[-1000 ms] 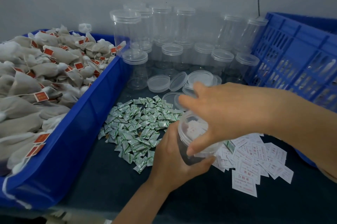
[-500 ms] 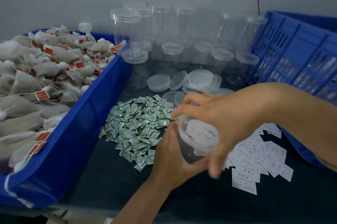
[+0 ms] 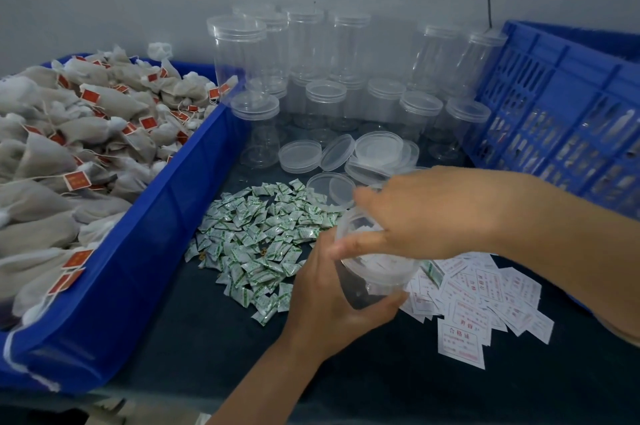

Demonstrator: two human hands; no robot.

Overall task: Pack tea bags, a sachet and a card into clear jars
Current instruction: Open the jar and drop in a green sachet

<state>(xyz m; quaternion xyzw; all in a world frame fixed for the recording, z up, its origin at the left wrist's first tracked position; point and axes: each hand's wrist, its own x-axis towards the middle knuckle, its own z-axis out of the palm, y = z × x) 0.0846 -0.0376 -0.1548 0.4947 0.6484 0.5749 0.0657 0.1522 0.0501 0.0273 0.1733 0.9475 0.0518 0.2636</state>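
The clear jar (something dark inside) sits mid-worktop, left hand gripping its body, right hand clasping its lid. Sachets lie at ten o'clock, cards at four.

Not much of the person in shot, honestly, just two arms. The left hand and the right hand are both bare, and the left forearm and right forearm are bare too, right out to the frame edges. There's a pale scrap next to the left arm at the bottom edge, and I can't tell if it's a sleeve or something else.
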